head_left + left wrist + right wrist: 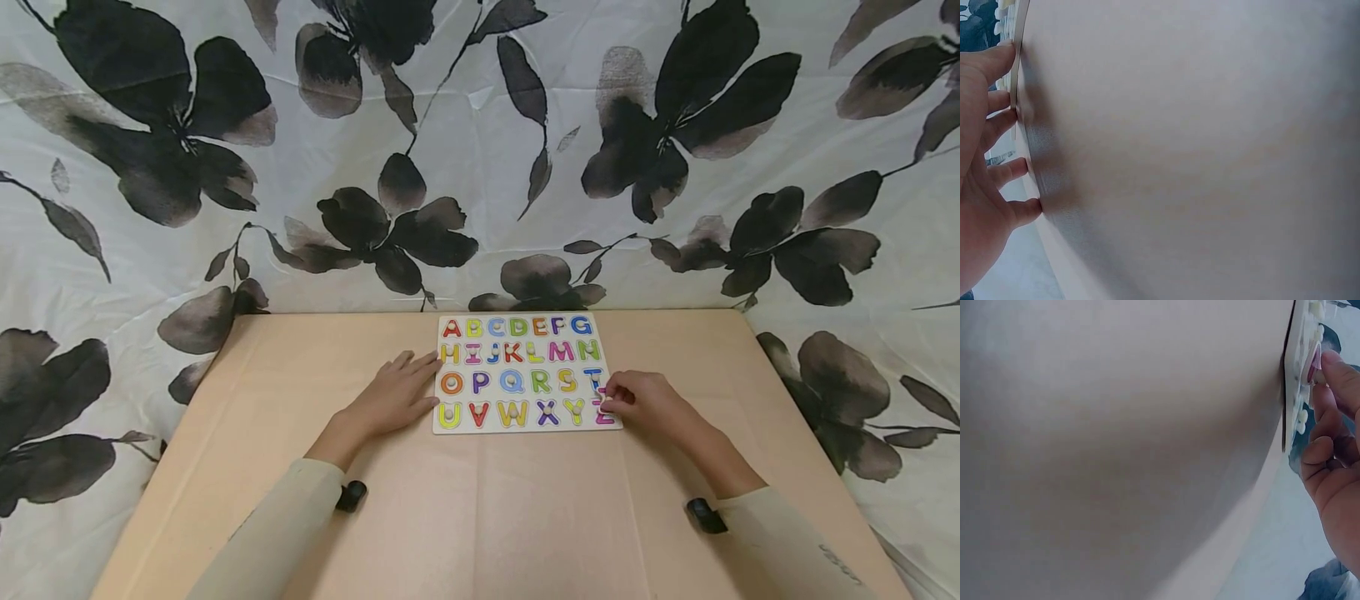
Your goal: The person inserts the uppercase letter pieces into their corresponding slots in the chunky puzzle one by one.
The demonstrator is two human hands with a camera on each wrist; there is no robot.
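Note:
A white alphabet puzzle board (528,415) lies at the far middle of the table, with colourful letters A to Z in four rows. My left hand (397,393) rests at the board's left edge, fingers spread and fingertips against its side and the tabletop, as the left wrist view also shows. At the lower right corner, my right hand (647,403) pinches a small magenta letter piece (1314,362) between thumb and index finger. That piece stands tilted just over the board in the right wrist view. Beside the fingertips a magenta Z (604,411) shows, partly covered by the hand.
The light wood-coloured table (480,517) stretches in front of the board. Behind and around it hangs a white cloth with dark flowers (390,229). Small knobs (1302,419) stick up from the letters. A black wrist device (707,516) sits at the right sleeve, another (351,496) at the left.

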